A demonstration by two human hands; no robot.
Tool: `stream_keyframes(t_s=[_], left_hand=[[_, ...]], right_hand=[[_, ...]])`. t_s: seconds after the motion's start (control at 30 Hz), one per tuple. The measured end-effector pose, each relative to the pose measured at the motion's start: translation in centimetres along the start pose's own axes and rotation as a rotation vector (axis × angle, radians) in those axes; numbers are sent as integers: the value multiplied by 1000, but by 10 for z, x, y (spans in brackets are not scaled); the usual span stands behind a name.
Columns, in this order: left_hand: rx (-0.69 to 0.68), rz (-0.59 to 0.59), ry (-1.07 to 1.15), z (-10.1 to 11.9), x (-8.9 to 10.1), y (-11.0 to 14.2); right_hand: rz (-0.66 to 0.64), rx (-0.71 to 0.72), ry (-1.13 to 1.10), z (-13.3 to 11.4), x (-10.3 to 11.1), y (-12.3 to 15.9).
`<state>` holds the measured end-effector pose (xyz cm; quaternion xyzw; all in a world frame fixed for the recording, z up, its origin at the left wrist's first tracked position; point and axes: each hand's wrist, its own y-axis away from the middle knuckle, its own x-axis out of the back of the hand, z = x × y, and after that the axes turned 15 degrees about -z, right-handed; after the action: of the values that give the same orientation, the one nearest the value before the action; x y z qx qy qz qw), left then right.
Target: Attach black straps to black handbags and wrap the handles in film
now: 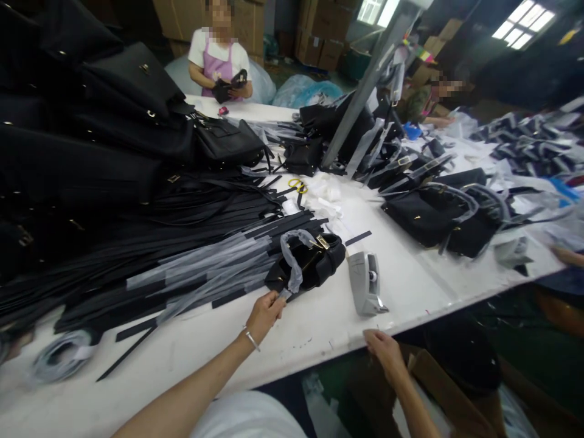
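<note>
My left hand [265,317], a bangle on its wrist, pinches a plastic-wrapped strap end [285,294] of a small black handbag [325,267]. The handbag lies on the white table with its top open. Its handle [294,258] is wrapped in clear plastic, and a gold buckle [323,242] shows near the far side. At the table's front edge is my right hand [384,350], its fingers drawn together; whatever they may hold is too small to see. A grey tape dispenser [365,283] stands on the table between the handbag and the right side.
Black straps [182,213] and plastic-covered strips [205,264] lie left of the handbag. Black bags [114,91] are piled behind them. Yellow-handled scissors [297,185], more handbags [424,213] and a metal post [360,91] stand farther off. A co-worker [219,61] holds a black item across the table.
</note>
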<state>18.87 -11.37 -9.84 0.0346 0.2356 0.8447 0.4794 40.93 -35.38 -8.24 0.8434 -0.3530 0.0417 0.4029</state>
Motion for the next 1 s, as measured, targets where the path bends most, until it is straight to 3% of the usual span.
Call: stream_keyframes(t_s=[0.2, 0.27, 0.37, 0.5, 0.67, 0.83, 1.0], left_hand=[[-39, 9, -134, 3, 3, 6], [-60, 12, -208, 7, 3, 10], [-85, 15, -264, 12, 4, 14], [-108, 20, -250, 12, 7, 16], [-111, -47, -153, 9, 13, 18], [31, -121, 206, 8, 9, 19], [152, -175, 377, 13, 2, 21]], right_hand=[[-424, 308, -113, -85, -114, 31], [-474, 341, -118, -108, -140, 35], [-440, 321, -126, -118, -163, 29], [-362, 267, -137, -109, -175, 13], [-384, 268, -99, -107, -170, 6], [-516, 272, -100, -108, -161, 6], [-442, 261, -128, -101, -173, 1]])
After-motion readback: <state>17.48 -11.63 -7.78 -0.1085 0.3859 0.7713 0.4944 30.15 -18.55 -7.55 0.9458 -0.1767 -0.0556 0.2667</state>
